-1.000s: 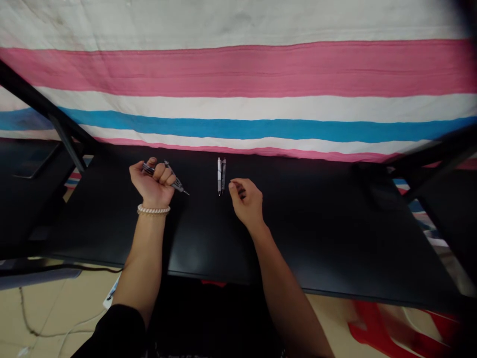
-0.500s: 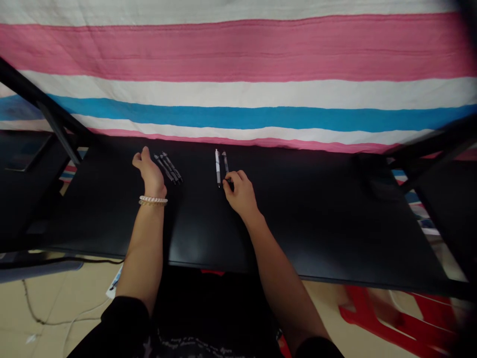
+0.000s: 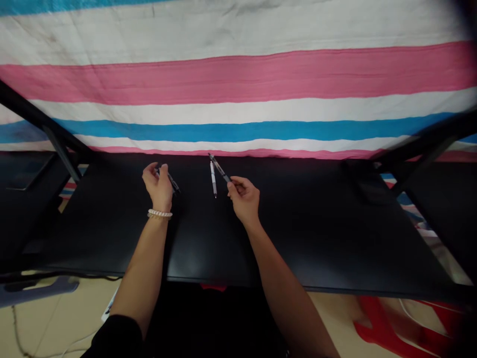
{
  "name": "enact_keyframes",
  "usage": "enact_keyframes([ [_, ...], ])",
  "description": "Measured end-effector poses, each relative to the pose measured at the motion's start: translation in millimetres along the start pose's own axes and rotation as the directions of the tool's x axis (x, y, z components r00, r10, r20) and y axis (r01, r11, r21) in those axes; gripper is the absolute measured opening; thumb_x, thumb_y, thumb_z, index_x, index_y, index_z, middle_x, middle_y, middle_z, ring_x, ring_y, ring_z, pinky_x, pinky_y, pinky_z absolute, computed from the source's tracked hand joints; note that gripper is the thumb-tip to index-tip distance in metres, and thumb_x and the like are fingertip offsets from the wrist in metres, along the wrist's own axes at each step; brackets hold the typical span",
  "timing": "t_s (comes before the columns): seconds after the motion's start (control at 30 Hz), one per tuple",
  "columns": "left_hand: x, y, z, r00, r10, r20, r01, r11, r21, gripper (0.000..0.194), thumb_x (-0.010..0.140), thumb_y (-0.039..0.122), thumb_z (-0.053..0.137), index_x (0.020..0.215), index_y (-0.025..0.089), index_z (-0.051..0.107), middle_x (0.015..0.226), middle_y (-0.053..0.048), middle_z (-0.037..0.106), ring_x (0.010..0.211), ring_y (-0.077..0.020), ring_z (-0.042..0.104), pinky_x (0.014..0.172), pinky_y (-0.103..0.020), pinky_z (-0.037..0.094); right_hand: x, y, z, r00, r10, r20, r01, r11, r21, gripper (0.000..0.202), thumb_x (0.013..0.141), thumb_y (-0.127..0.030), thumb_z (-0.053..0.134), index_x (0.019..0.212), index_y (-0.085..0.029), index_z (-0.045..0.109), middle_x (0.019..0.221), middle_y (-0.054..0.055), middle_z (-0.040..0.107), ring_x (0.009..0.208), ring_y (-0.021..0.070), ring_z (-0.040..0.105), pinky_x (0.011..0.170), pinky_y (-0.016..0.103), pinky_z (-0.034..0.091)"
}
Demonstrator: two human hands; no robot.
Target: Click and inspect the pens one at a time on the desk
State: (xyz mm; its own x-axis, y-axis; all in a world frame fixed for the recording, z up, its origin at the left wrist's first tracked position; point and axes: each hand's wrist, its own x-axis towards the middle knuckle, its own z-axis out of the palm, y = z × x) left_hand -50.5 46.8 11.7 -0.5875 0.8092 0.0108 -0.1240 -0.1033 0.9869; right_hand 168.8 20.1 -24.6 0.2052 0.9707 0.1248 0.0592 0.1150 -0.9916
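Note:
My right hand [image 3: 245, 198] pinches a dark grey pen [image 3: 220, 169] near its lower end, and the pen slants up to the left. Just left of it a white-and-grey pen [image 3: 213, 180] lies on the black table [image 3: 208, 233], its top crossed by or close to the held pen. My left hand [image 3: 158, 188], wearing bracelets at the wrist, hovers by a few dark pens [image 3: 173, 184] and partly hides them. Its fingers are curved, with thumb and fingers apart; no grip on a pen shows.
A striped cloth [image 3: 238, 114] hangs behind the table's far edge. Dark metal bars [image 3: 61, 149] slope at the left, with similar bars [image 3: 421, 144] at the right. A red plastic stool [image 3: 383, 323] stands below on the right.
My right hand has lifted the dark grey pen and tilted it to the left. My left hand has shifted right, over the dark pens, its fingers more curled. The view has tipped upward.

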Motion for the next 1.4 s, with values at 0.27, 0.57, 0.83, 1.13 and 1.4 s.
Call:
enact_keyframes([
  [0.27, -41.5, 8.1, 28.4, 0.869, -0.183, 0.46, 0.306, 0.929, -0.208, 0.028, 0.086, 0.041, 0.075, 0.097, 0.015, 0.068, 0.097, -0.012, 0.078, 0.09, -0.0208, 0.076, 0.079, -0.032, 0.059, -10.6, -10.6, 11.1, 0.976, 0.008, 0.218, -0.05, 0.981, 0.188, 0.027, 0.081, -0.047, 0.075, 0.089, -0.021, 0.076, 0.061, -0.003, 0.063, 0.048, 0.0091, 0.055, 0.043, 0.022, 0.044],
  [0.57, -42.9, 3.1, 29.9, 0.879, -0.179, 0.443, 0.328, 0.9, -0.286, 0.029, 0.083, 0.041, 0.079, 0.088, 0.016, 0.066, 0.091, -0.008, 0.078, 0.088, -0.0198, 0.077, 0.083, -0.033, 0.06, -11.1, -12.2, 10.3, 0.973, 0.071, 0.219, -0.111, 0.978, 0.177, 0.031, 0.083, -0.049, 0.073, 0.09, -0.019, 0.079, 0.064, 0.001, 0.07, 0.046, 0.0116, 0.062, 0.043, 0.024, 0.052],
  [0.83, -46.3, -4.9, 33.9, 0.902, -0.235, 0.363, 0.354, 0.883, -0.307, 0.026, 0.085, 0.039, 0.078, 0.087, 0.016, 0.066, 0.089, -0.006, 0.076, 0.087, -0.0184, 0.077, 0.084, -0.033, 0.059, -14.4, -11.6, 7.8, 0.97, -0.226, 0.089, 0.23, 0.973, -0.037, 0.01, 0.087, -0.032, 0.072, 0.09, -0.029, 0.081, 0.093, 0.003, 0.077, 0.084, 0.0201, 0.074, 0.081, 0.041, 0.064],
  [1.13, -45.3, -4.4, 34.1, 0.894, -0.233, 0.382, 0.368, 0.869, -0.331, 0.022, 0.086, 0.036, 0.077, 0.088, 0.016, 0.066, 0.087, -0.006, 0.076, 0.085, -0.0177, 0.076, 0.082, -0.032, 0.059, -11.9, -11.8, 9.7, 0.99, -0.068, 0.122, 0.054, 0.991, 0.12, 0.02, 0.082, -0.042, 0.076, 0.089, -0.024, 0.078, 0.085, 0.004, 0.074, 0.069, 0.0163, 0.07, 0.066, 0.034, 0.063],
  [1.4, -44.7, -5.6, 34.4, 0.891, -0.231, 0.391, 0.371, 0.866, -0.335, 0.022, 0.086, 0.036, 0.076, 0.088, 0.017, 0.066, 0.087, -0.006, 0.075, 0.084, -0.0176, 0.076, 0.083, -0.033, 0.059, -11.4, -14.0, 8.5, 0.986, -0.068, 0.153, 0.047, 0.989, 0.139, 0.024, 0.079, -0.046, 0.079, 0.089, -0.024, 0.078, 0.093, 0.005, 0.073, 0.081, 0.0178, 0.072, 0.072, 0.035, 0.064],
])
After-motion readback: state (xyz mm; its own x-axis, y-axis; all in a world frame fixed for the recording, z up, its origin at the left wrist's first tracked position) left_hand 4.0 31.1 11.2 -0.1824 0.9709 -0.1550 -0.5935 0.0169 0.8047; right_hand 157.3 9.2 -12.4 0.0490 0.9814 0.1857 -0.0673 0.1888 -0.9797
